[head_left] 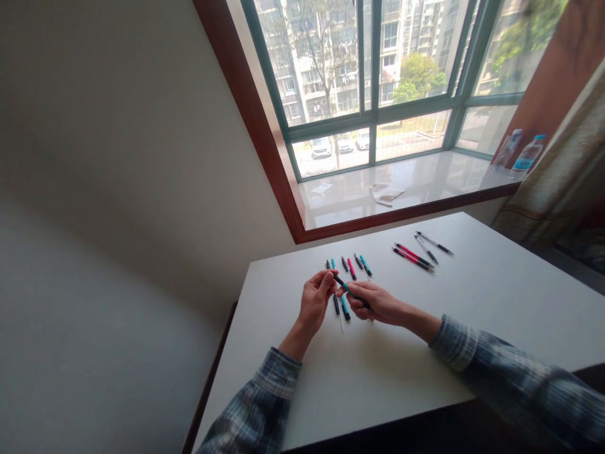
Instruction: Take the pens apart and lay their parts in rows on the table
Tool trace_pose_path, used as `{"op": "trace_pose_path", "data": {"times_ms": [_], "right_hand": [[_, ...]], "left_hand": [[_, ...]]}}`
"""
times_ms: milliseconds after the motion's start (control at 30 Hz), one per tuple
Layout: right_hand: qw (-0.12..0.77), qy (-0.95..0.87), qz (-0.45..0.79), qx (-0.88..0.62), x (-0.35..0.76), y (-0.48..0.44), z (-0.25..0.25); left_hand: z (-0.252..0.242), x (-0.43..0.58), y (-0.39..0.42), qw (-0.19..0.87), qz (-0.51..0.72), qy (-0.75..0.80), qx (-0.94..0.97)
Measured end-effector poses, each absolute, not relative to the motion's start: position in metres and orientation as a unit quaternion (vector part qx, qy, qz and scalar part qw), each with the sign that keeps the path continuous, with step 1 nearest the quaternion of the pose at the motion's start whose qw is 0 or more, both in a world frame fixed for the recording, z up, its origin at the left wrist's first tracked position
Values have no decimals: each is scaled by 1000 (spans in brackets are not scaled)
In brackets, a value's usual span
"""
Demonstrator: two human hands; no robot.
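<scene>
Above the white table (397,366), both of my hands hold one black and turquoise pen (343,285). My left hand (316,296) pinches its upper end between thumb and fingers. My right hand (375,301) is wrapped round the lower, black end. Under and behind my hands lie pen parts: a black barrel piece (336,304), a turquoise and black piece (345,308), a red and black piece (351,268) and another turquoise piece (365,265). A thin white refill (341,324) shows below my left hand. My hands hide some of these parts.
To the right on the table lie red and black pens (413,257) and grey and black pens (435,243). Behind it, the window sill (340,205) bears a crumpled cloth or paper (386,193) and two plastic bottles (527,156). A curtain (543,183) hangs at the right.
</scene>
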State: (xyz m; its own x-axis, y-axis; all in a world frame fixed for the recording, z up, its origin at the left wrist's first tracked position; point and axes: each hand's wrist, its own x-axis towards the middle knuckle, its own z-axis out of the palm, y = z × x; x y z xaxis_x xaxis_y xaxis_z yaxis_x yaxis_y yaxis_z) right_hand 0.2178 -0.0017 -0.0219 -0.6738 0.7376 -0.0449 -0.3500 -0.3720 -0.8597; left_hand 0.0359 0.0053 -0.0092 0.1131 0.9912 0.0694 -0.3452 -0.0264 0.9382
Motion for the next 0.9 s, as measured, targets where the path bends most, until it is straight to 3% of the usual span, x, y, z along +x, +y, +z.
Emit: {"op": "trace_pose_path", "data": {"times_ms": [200,467,900], "right_hand": [[438,-622,574,-303,209,-10,-20],[440,-717,380,-384,217,-9,-13],[445,-680,425,-399,224,2,-16]], "left_hand": [[3,44,-8,516,606,392,462],[6,46,-5,476,620,420,461],[9,52,6,610,552,360,440]]}}
